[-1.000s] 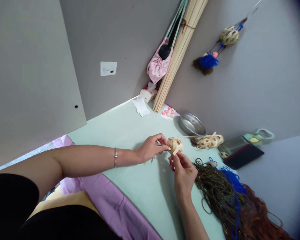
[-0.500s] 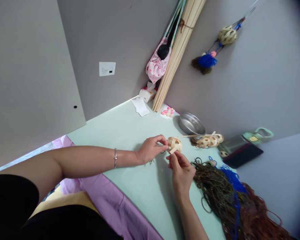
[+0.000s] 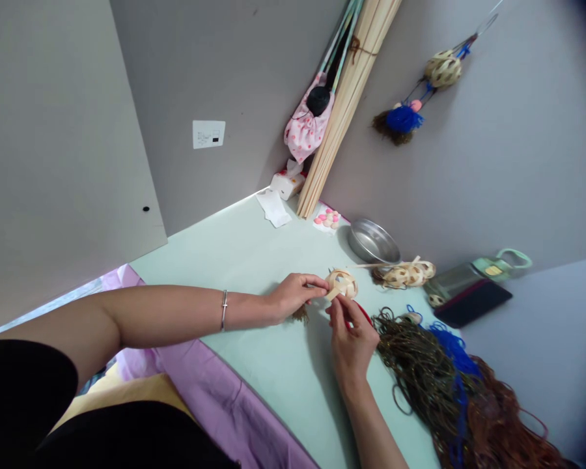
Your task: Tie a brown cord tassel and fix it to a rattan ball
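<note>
A small woven ball (image 3: 348, 281) of pale flat strips is between my two hands, above the table. My left hand (image 3: 293, 298) pinches its left side with thumb and fingertips. Below, my right hand (image 3: 354, 339) is closed, its thumb and finger on the pale strip (image 3: 334, 292) that sticks out of the ball. A red curved piece (image 3: 365, 314) shows behind my right fingers; its kind is hidden. Under my left hand a brown thread tassel (image 3: 301, 314) peeks out.
The pale green table (image 3: 215, 254) holds a metal bowl (image 3: 374, 241), more woven balls (image 3: 407, 273), pink beads (image 3: 327, 219), a bottle (image 3: 456, 283), a dark phone (image 3: 473, 305) and brown and blue cords (image 3: 424, 371). Long wooden strips (image 3: 344, 117) lean in the corner. A tasselled ornament (image 3: 443, 69) hangs at right.
The ball has turned a little in my hands, and the strip end now points differently. My left hand sits slightly lower. The red piece and more of the brown tassel have come into view.
</note>
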Demonstrator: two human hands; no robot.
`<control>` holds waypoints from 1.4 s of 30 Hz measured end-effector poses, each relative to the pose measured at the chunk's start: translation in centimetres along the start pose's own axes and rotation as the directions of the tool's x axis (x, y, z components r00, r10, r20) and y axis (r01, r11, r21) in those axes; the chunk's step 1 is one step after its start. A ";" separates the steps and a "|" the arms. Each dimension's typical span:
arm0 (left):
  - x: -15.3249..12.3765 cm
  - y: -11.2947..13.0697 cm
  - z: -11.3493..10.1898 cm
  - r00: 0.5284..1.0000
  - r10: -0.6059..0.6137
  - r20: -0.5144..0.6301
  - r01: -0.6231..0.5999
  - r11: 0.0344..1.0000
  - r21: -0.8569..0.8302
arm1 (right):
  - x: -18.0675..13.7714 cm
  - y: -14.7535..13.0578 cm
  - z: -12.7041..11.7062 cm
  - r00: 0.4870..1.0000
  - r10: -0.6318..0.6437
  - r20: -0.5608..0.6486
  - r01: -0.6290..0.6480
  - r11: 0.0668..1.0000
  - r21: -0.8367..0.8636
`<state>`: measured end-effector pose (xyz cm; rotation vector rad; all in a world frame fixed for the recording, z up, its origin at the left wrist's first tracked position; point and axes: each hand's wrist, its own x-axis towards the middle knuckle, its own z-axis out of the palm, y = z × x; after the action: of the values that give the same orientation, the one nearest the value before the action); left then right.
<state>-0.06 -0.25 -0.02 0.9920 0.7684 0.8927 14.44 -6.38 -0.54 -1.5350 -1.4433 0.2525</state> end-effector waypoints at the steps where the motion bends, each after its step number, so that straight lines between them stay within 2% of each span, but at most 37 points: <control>1: 0.1 -0.1 0.0 1.000 -0.001 -0.010 0.001 1.000 -0.010 | 0.0 0.0 0.0 1.000 -0.021 0.002 0.021 1.000 -0.005; 9: 0.4 0.1 -0.2 1.000 -0.001 0.006 0.002 0.990 -0.141 | -0.2 -0.3 0.2 0.992 -0.124 -0.025 0.121 0.988 -0.097; 12: 0.4 0.1 -0.3 0.999 -0.036 0.007 0.037 0.990 -0.133 | 0.0 -0.6 0.0 0.981 -0.195 0.009 0.194 0.967 -0.166; 16: 0.4 0.0 -0.3 0.994 -0.092 0.062 0.099 0.987 -0.130 | 0.3 -0.2 -0.3 0.958 -0.285 0.023 0.279 0.914 -0.294; 21: -0.2 0.6 0.1 0.982 -0.127 0.138 0.150 0.974 -0.171 | 0.5 0.5 -0.7 0.945 -0.327 -0.014 0.287 0.847 -0.447; 25: -0.5 1.3 0.1 0.971 -0.090 0.220 0.136 0.970 -0.204 | 0.5 0.6 -0.8 0.936 -0.349 -0.050 0.291 0.845 -0.449; 29: -0.5 1.5 0.0 0.956 -0.081 0.281 0.145 0.966 -0.213 | 0.5 0.6 -0.8 0.949 -0.311 -0.054 0.249 0.843 -0.476; 32: -0.5 1.6 0.1 0.958 -0.084 0.275 0.146 0.966 -0.215 | 0.4 0.4 -0.9 0.956 -0.292 -0.025 0.249 0.856 -0.453; 37: -0.5 1.2 0.2 0.977 -0.050 0.206 0.085 0.983 -0.166 | 0.3 -0.5 -0.8 0.952 -0.305 -0.036 0.284 0.919 -0.274; 39: -0.5 0.9 0.1 0.983 -0.004 0.184 0.029 0.991 -0.132 | 0.3 -0.4 -0.8 0.939 -0.340 -0.047 0.314 0.906 -0.284; 42: -0.4 0.4 0.0 0.988 0.056 0.141 -0.051 0.998 -0.041 | 0.4 0.1 -0.7 0.898 -0.438 -0.043 0.388 0.834 -0.391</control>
<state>-0.33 -0.49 0.41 1.0357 0.6050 0.8697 15.16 -6.34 -0.07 -1.4474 -1.7428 -0.4043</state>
